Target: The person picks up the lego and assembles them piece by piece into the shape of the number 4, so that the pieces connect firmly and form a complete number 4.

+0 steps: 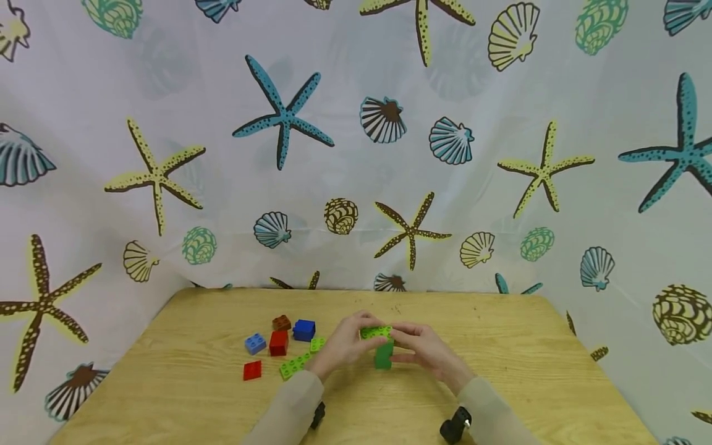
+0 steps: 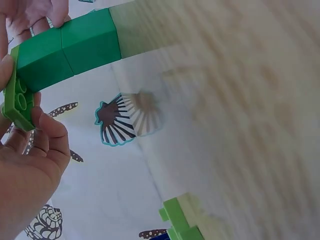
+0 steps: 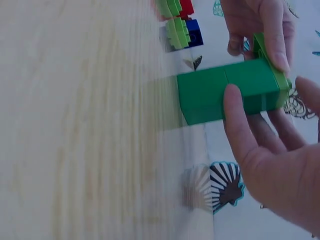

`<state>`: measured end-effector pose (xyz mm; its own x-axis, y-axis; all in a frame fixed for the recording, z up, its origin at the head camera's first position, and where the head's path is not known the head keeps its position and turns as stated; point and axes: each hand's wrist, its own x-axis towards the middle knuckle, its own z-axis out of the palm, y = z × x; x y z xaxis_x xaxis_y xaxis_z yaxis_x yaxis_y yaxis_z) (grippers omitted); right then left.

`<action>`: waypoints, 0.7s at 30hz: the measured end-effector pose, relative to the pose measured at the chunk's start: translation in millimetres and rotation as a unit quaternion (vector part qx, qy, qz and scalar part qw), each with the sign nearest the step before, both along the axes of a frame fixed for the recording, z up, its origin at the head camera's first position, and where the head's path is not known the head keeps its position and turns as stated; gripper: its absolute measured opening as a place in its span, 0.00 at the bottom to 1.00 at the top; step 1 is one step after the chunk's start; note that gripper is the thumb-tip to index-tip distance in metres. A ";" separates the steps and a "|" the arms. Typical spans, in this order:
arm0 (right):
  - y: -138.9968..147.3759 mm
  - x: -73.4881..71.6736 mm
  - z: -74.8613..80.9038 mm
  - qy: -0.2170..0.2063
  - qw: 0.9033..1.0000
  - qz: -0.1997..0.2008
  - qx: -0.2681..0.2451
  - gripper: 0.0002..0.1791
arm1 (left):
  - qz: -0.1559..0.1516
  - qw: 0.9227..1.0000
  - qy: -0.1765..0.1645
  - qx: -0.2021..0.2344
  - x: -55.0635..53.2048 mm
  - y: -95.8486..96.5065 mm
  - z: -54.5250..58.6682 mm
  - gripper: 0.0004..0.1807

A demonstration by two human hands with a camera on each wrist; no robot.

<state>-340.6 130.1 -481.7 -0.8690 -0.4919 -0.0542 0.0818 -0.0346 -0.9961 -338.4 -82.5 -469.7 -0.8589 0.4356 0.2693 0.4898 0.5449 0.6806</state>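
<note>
Two dark green toy bricks (image 1: 384,356) stand stacked upright on the table, topped by a lime green studded plate (image 1: 376,332). The plate juts out past the stack toward my left side. My left hand (image 1: 347,343) pinches that overhanging end; the plate's hollow underside (image 2: 21,102) shows in the left wrist view. From the other side my right hand (image 1: 425,351) holds the dark green stack (image 3: 227,92). One of its fingers (image 3: 236,107) lies across the near face, while others go behind the bricks. The right hand's upper fingers reach the plate's top edge.
Left of the hands lie loose bricks: a long lime one (image 1: 295,366), a small lime one (image 1: 317,344), a red one (image 1: 279,343), a flat red one (image 1: 252,370), a light blue one (image 1: 255,343), a dark blue one (image 1: 304,330) and a brown one (image 1: 281,322). A patterned curtain (image 1: 345,167) hangs behind the wooden table (image 1: 183,371).
</note>
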 end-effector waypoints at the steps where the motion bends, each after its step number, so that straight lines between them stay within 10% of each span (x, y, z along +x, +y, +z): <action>1: -1.5 1.0 0.5 -0.001 1.000 -0.011 0.002 0.28 | -0.001 1.000 0.003 -0.001 0.0 0.0 -0.8 0.20; 12: -13.0 5.9 -0.4 0.021 0.995 -0.094 0.016 0.23 | 0.024 0.999 -0.007 0.025 1.5 1.1 -4.7 0.23; 21: -12.7 3.8 4.4 0.048 0.995 -0.080 0.039 0.21 | 0.033 0.997 -0.022 0.061 -0.8 -4.4 -3.2 0.24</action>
<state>-336.9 117.4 -477.2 -0.9389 -0.3443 0.0009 -0.0151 0.0386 -0.9991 -339.2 -86.8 -472.9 -0.8964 0.3446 0.2787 0.4244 0.4863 0.7638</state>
